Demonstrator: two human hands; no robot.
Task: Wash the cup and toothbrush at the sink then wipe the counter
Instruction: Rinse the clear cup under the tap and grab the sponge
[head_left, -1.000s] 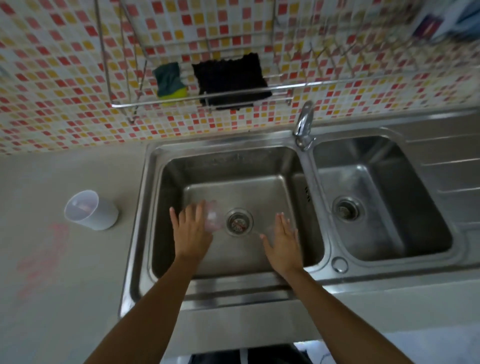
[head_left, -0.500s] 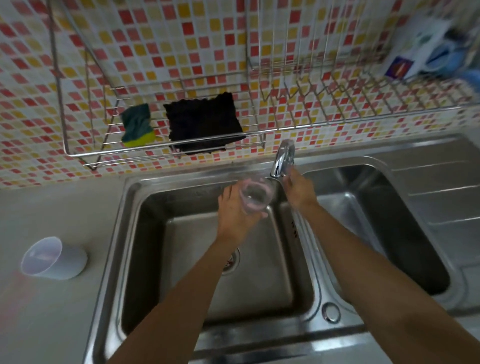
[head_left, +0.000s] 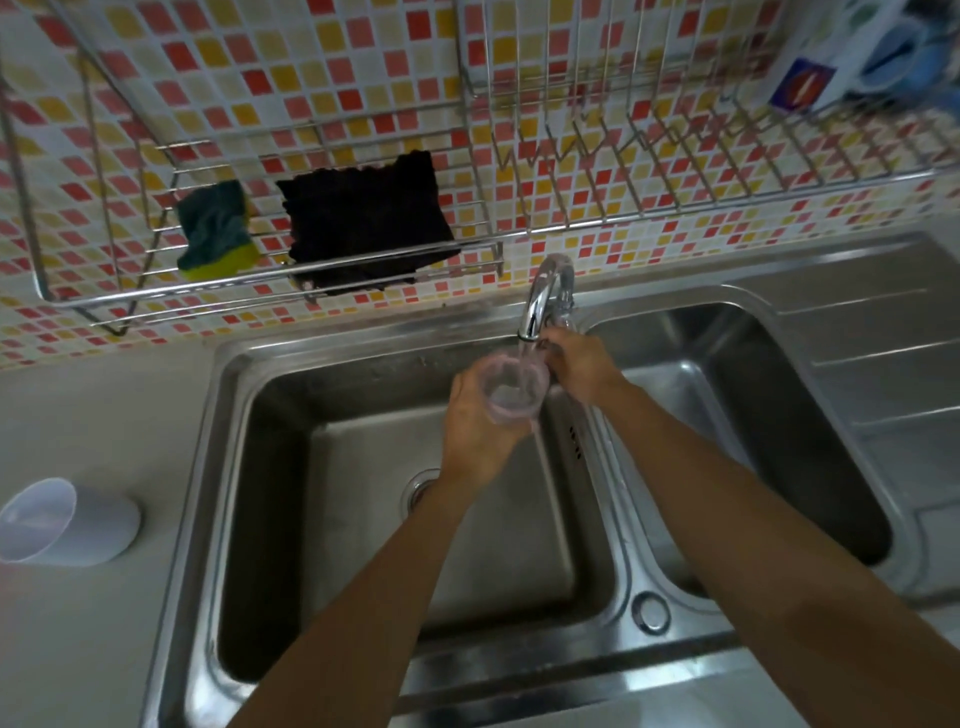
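1. While you stand at the double sink (head_left: 270, 670), your left hand (head_left: 475, 426) is wrapped around a clear pinkish cup (head_left: 511, 387) and holds it over the left basin, just below the spout of the tap (head_left: 540, 301).
2. You hold the cup nearly upright, with its long axis about vertical. Its open mouth points up and a little toward the camera, so you can look into it.
3. A thin stream of water runs from the spout at the far rim of the cup, and a thin line of water falls from the cup toward the basin floor.
4. Your right hand (head_left: 579, 366) is just beside the cup, at the base of the tap. Its fingers are curled there, but whether they grip something I cannot tell, because this part is hidden and blurred.
5. On the worktop (head_left: 78, 649) at the left, well apart from the sink, a white cup (head_left: 62, 522) lies on its side. Its long axis is about horizontal and its mouth points to the left edge of the view.
6. On the wire rack (head_left: 571, 228) at the tiled wall, a green and yellow sponge (head_left: 215, 234) sits beside a black cloth (head_left: 363, 223).
7. No toothbrush can be made out in this view.
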